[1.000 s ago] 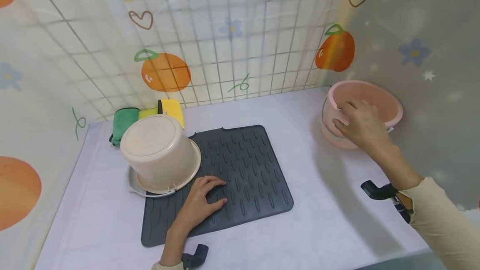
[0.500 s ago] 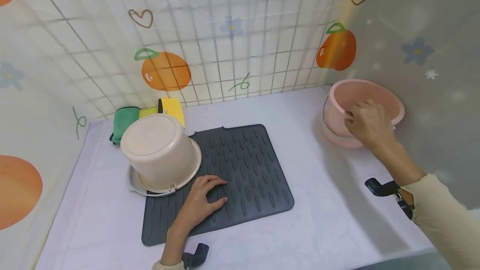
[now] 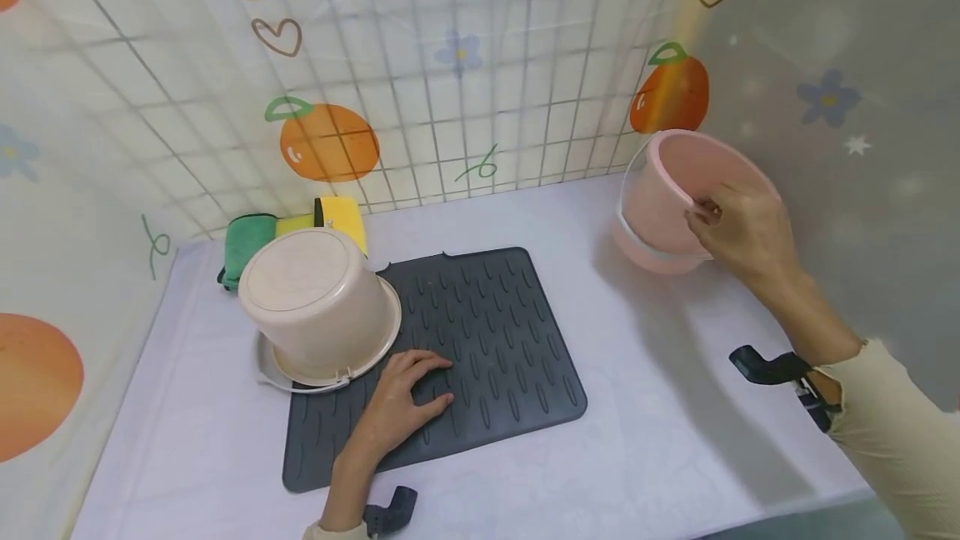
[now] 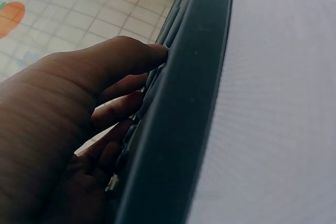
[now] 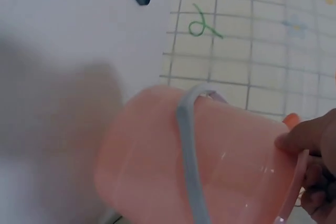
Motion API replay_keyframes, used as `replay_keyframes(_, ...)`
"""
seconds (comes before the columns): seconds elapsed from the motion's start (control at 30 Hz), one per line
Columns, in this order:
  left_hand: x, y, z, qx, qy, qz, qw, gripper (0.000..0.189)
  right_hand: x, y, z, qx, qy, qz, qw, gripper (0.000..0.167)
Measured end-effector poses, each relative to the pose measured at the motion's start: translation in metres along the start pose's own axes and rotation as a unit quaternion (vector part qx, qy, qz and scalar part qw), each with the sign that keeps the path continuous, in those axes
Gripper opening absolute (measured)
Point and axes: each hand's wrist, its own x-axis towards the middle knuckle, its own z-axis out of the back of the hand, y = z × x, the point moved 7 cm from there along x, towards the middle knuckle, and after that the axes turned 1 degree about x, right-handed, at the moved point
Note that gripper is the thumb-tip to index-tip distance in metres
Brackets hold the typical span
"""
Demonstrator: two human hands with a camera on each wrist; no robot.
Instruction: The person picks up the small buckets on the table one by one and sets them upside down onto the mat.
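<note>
At the right of the table, my right hand (image 3: 750, 227) pinches the near rim of a pink bucket (image 3: 660, 207), thumb outside and fingers inside. The bucket tilts slightly, and its pale handle (image 5: 190, 156) hangs down along the outer wall. Whether its base touches the table I cannot tell. My left hand (image 3: 401, 402) rests on a dark grey ribbed mat (image 3: 502, 340), its fingers relaxed and holding nothing. Just behind that hand, a cream bucket (image 3: 315, 307) sits upside down, partly on the mat's left side, its handle (image 3: 300, 390) lying at its rim.
Folded green and yellow cloths (image 3: 251, 244) lie behind the cream bucket, partly hidden by it. A printed curtain (image 3: 465, 107) hangs along the back and sides of the white-covered table (image 3: 570, 473).
My right hand has closed on the pink bucket's rim. The bucket has shifted left and towards the back, tipping a little. The left hand, mat and cream bucket have stayed put.
</note>
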Motion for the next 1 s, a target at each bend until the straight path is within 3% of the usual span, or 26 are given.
replay_keyframes(0.2, 0.001, 0.001, 0.001, -0.002, 0.0, 0.004, 1.0, 0.042, -0.001, 0.012, 0.005, 0.022, 0.015, -0.026, 0.9993, 0.016)
replay_keyframes(0.37, 0.001, 0.001, 0.002, 0.002, 0.001, 0.004, 1.0, 0.042, -0.002, 0.017, 0.009, 0.049, -0.011, -0.03, 0.9983, 0.016)
replay_keyframes(0.67, 0.001, -0.001, 0.002, -0.001, 0.003, 0.004, 1.0, 0.042, 0.0, 0.021, 0.012, 0.091, -0.041, -0.078, 0.992, 0.018)
replay_keyframes(0.77, 0.001, 0.0, 0.001, 0.002, 0.002, 0.0, 1.0, 0.042, -0.001, 0.019, 0.01, 0.129, -0.033, -0.123, 0.9834, 0.024)
replay_keyframes(0.9, 0.0, 0.001, 0.0, 0.003, 0.0, -0.002, 1.0, 0.041, -0.004, 0.017, 0.003, 0.176, -0.006, -0.196, 0.9648, 0.033)
replay_keyframes(1.0, 0.0, 0.0, 0.0, -0.001, -0.006, -0.003, 1.0, 0.04, -0.007, 0.016, 0.0, 0.201, 0.001, -0.228, 0.9526, 0.037)
